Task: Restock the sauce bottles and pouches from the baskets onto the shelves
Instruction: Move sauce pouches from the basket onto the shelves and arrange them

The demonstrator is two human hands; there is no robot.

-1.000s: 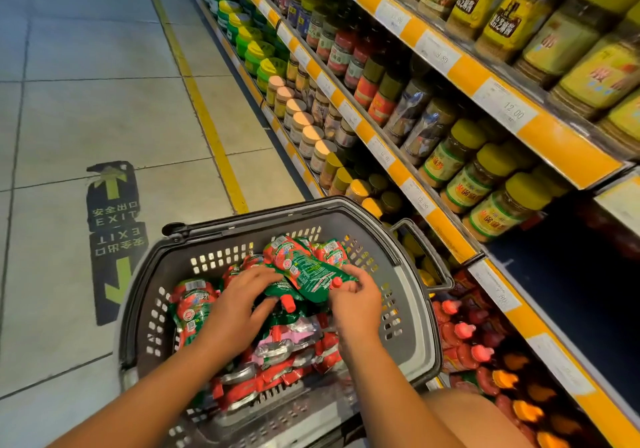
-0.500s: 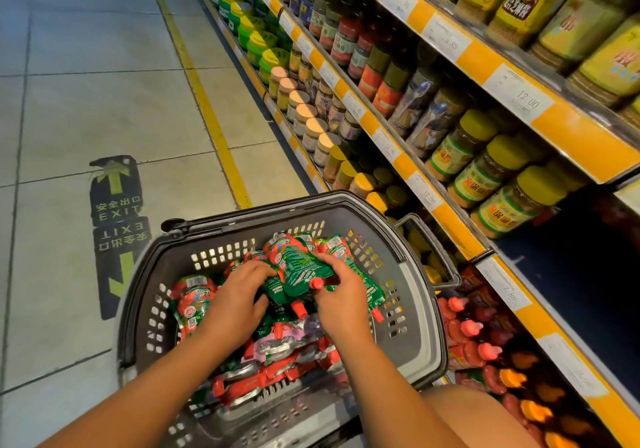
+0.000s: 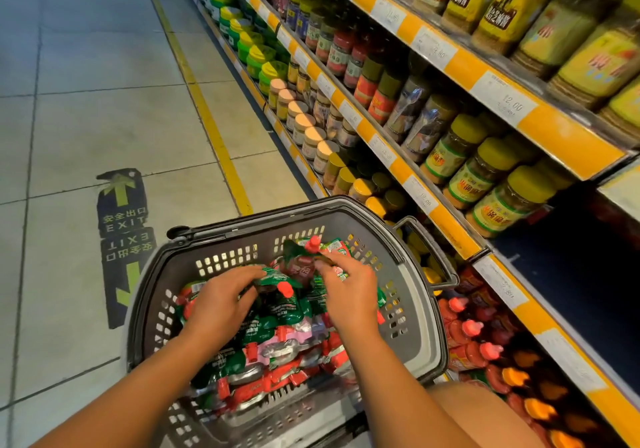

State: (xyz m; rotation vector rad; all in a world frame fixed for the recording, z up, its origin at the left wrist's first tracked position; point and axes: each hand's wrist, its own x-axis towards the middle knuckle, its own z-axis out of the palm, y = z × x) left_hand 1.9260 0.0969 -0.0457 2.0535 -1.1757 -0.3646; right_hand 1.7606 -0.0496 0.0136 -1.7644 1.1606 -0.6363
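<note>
A grey perforated shopping basket (image 3: 419, 312) stands on the tiled floor (image 3: 104, 128) close against the shelving, its handle (image 3: 429, 250) folded out toward the shelves. The basket holds a loose heap of spouted sauce pouches (image 3: 277, 354) in green, red and silver packaging with red caps. Both hands are inside the basket above the heap. The left hand (image 3: 221, 303) lies palm down, fingers bent, its fingertips closed on the top edge of a green pouch (image 3: 277, 284) whose red cap sits just beside them. The right hand (image 3: 349, 295) has its thumb and forefinger pinched on a dark red-and-green pouch (image 3: 299, 262) that is raised clear of the heap near the far wall of the basket, cap uppermost. The two held pouches are close together; whether they touch cannot be determined. To the right, the lowest shelf (image 3: 550, 329) carries red sauce bottles (image 3: 474, 347) with red and orange caps, lying just beside the basket. The shelf above (image 3: 433, 212) holds jars with yellow-green lids (image 3: 502, 201) next to a dark vacant section. The top shelf (image 3: 554, 132) carries tall yellow-labelled jars (image 3: 509, 11). Price tags are fixed along the orange shelf edges. A green and black EXIT floor marker (image 3: 124, 236) lies to the left of the basket, beside a yellow floor line (image 3: 211, 125).
</note>
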